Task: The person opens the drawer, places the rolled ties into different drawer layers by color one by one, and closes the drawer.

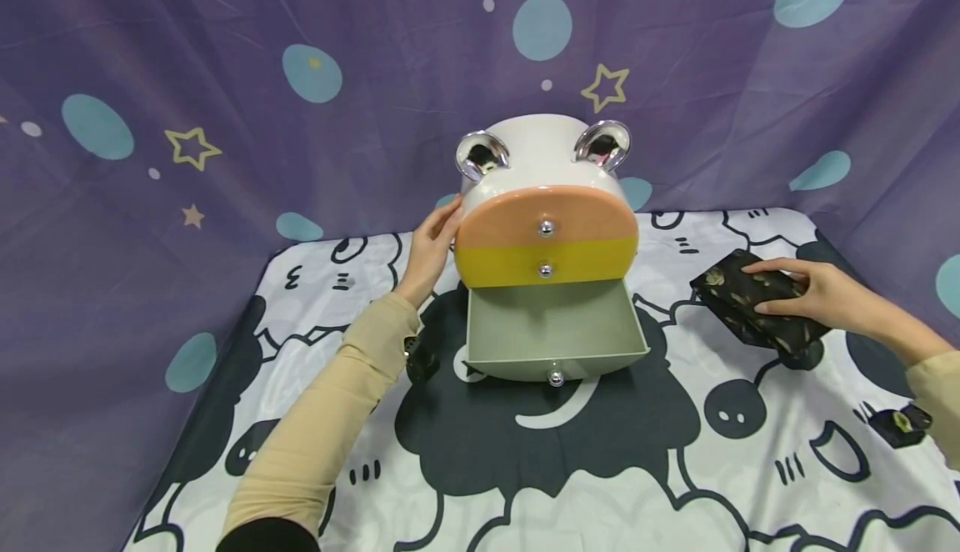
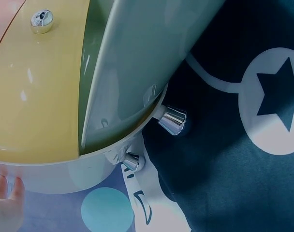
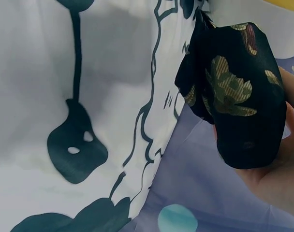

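Observation:
A small rounded drawer cabinet [image 1: 546, 152] with a white body and two silver ears stands at the middle of the table. Its orange drawer [image 1: 502, 212] and yellow drawer [image 1: 495, 262] are closed, while the green bottom drawer [image 1: 555, 318] is pulled out with nothing inside. My left hand [image 1: 432, 248] rests on the cabinet's left side; only its fingertips show in the left wrist view. Over the table on the right, my right hand [image 1: 825, 293] grips a black pouch [image 1: 757, 293] with a gold flower pattern. The right wrist view shows the pouch [image 3: 243, 96] from close by, with the palm behind it.
A white cloth with dark cartoon sheep [image 1: 585, 502] covers the table. Behind it hangs a purple curtain [image 1: 390, 152] with stars and blue dots. Silver knobs [image 1: 555, 378] stick out from the drawer fronts.

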